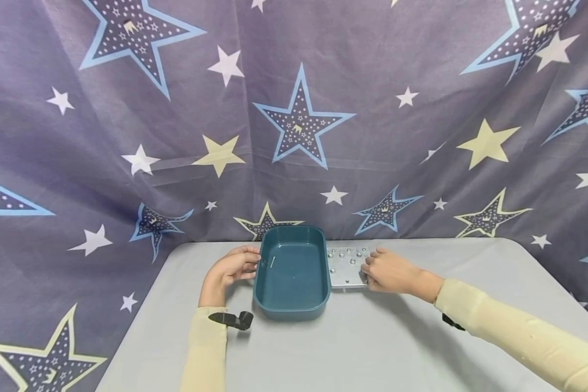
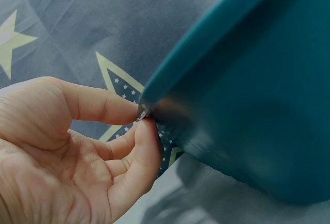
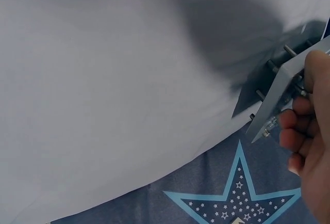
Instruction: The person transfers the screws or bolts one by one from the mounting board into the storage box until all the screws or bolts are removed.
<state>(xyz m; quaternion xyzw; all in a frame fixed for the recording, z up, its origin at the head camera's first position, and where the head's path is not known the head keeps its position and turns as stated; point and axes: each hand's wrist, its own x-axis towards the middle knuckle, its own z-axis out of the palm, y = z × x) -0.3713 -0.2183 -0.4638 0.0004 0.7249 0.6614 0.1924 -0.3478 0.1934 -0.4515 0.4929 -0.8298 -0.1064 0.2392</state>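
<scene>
A dark teal plastic bin [image 1: 294, 310] stands on the table, with one small thin screw-like piece [image 1: 273, 262] inside near its left wall. My left hand [image 1: 235, 267] is at that wall; in the left wrist view its thumb and a finger [image 2: 147, 131] pinch at the bin's rim, where a small glint shows. Right of the bin lies a silver metal plate [image 1: 345, 277] with several bolts [image 1: 342, 254] standing in it. Over the plate's right end, my right hand [image 1: 389, 271] has curled fingers pinching at a bolt [image 3: 300, 92], partly hidden by the fingers.
The bin's right wall meets the plate's left side. Bolt shanks [image 3: 272, 66] poke out beneath the plate. A grey-white table cover [image 1: 294, 354] runs back to a purple star-patterned curtain [image 1: 294, 185]. A black wrist strap [image 1: 232, 319] sits on the left sleeve.
</scene>
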